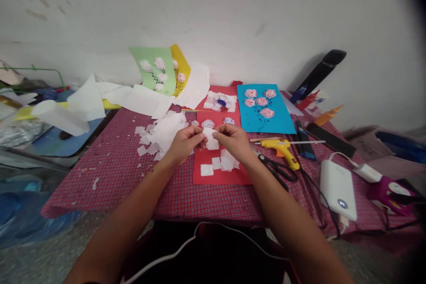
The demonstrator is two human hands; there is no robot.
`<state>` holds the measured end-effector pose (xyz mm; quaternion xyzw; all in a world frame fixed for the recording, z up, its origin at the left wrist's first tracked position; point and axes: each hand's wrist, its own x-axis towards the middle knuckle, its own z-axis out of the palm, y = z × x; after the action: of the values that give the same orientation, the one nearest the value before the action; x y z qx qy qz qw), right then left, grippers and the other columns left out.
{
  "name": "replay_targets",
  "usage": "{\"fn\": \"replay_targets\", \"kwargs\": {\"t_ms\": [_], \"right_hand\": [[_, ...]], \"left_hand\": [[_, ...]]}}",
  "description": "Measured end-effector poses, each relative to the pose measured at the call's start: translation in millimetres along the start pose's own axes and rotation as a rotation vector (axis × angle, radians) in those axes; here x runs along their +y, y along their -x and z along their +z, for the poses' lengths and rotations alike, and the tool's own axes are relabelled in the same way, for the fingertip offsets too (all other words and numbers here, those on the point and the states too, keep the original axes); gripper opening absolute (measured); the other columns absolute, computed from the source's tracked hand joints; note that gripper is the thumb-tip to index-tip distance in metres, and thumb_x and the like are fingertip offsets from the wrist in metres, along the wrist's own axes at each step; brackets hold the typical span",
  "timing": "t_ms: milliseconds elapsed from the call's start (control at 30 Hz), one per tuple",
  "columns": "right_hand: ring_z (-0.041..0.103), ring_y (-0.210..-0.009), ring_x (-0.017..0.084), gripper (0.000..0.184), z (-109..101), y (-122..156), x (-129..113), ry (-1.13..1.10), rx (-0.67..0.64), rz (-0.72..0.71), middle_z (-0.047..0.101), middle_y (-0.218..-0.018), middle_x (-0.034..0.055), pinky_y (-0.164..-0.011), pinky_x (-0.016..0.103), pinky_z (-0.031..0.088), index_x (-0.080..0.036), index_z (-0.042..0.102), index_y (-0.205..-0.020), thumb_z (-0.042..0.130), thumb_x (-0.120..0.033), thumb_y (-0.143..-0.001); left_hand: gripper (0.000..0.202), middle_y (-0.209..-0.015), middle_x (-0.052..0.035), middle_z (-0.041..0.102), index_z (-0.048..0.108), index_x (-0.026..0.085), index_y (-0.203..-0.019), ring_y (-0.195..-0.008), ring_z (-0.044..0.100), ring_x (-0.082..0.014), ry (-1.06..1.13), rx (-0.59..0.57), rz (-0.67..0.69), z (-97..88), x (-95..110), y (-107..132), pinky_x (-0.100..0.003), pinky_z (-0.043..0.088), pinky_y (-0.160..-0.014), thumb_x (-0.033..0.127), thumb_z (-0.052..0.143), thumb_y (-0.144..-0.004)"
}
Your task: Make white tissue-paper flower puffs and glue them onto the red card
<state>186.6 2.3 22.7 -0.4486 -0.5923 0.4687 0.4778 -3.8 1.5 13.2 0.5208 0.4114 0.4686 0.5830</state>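
Between my left hand [188, 140] and my right hand [233, 140] is a small white tissue paper square [211, 138], pinched at its sides by the fingers of both. It is held above a red paper sheet [199, 179]. On that sheet, beyond my fingers, sit two white paper flowers with purple-blue specks, one a flower [208, 123] and the other a second flower [229, 120]. Nearer me lie a single tissue square [207, 170] and a small stack of squares [228, 162]. A big heap of cut tissue squares [168, 129] spreads left of my left hand.
Right of my hands lie a yellow glue gun [281, 150], black-handled scissors [278, 169] and a white power bank [338, 191]. A blue card with pink flowers [266, 108] lies behind. Ink-stained tissue [220, 102] rests at the sheet's far end. Tissue sheets [140, 100] trail left.
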Motion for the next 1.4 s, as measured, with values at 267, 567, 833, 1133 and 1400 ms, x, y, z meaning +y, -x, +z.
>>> {"fn": "replay_targets", "kwargs": {"t_ms": [267,567,833,1133,1400], "right_hand": [[0.047,-0.059,0.012,0.023,2,1,-2,0.084,0.02,-0.079,0.055,-0.066,-0.003,-0.056,0.026,0.038,-0.02,0.06,-0.074,0.07,-0.039,-0.08],[0.051,-0.065,0.013,0.011,4,4,6,0.142,-0.037,-0.162,0.062,-0.076,-0.0005,-0.062,0.027,0.042,-0.021,0.065,-0.084,0.068,-0.032,-0.085],[0.053,-0.066,0.014,0.003,3,4,4,0.109,-0.022,-0.182,0.062,-0.078,-0.0004,-0.064,0.029,0.043,-0.022,0.063,-0.083,0.064,-0.023,-0.08],[0.055,-0.069,0.015,0.002,2,5,4,0.129,-0.032,-0.191,0.063,-0.08,0.0003,-0.065,0.029,0.043,-0.022,0.063,-0.081,0.062,-0.021,-0.08],[0.057,-0.076,0.016,0.014,2,6,-4,0.21,-0.04,-0.246,0.063,-0.084,0.0016,-0.067,0.028,0.043,-0.022,0.063,-0.083,0.068,-0.034,-0.085]], "left_hand": [[0.027,-0.086,-0.0024,0.071,0.067,0.017,-0.098,-0.068,0.064,-0.0118,0.039,-0.027,0.078,1.0,-1,1,-0.025,0.05,-0.061,0.027,0.078,-0.076],[0.017,-0.072,0.0002,0.064,0.069,0.017,-0.081,-0.061,0.054,-0.0094,-0.125,0.008,0.182,0.0,-1,2,-0.023,0.044,-0.058,0.028,0.08,-0.077],[0.014,-0.073,-0.0001,0.065,0.069,0.018,-0.081,-0.061,0.055,-0.0096,-0.08,0.02,0.205,1.7,-1,2,-0.024,0.045,-0.06,0.025,0.08,-0.076],[0.016,-0.077,-0.0011,0.068,0.07,0.018,-0.08,-0.066,0.058,-0.0111,-0.088,0.046,0.212,3.2,1,2,-0.025,0.048,-0.063,0.025,0.081,-0.072],[0.019,-0.074,-0.0004,0.066,0.07,0.017,-0.084,-0.065,0.058,-0.0117,-0.151,0.023,0.183,0.7,1,3,-0.025,0.047,-0.063,0.033,0.079,-0.078]]}}
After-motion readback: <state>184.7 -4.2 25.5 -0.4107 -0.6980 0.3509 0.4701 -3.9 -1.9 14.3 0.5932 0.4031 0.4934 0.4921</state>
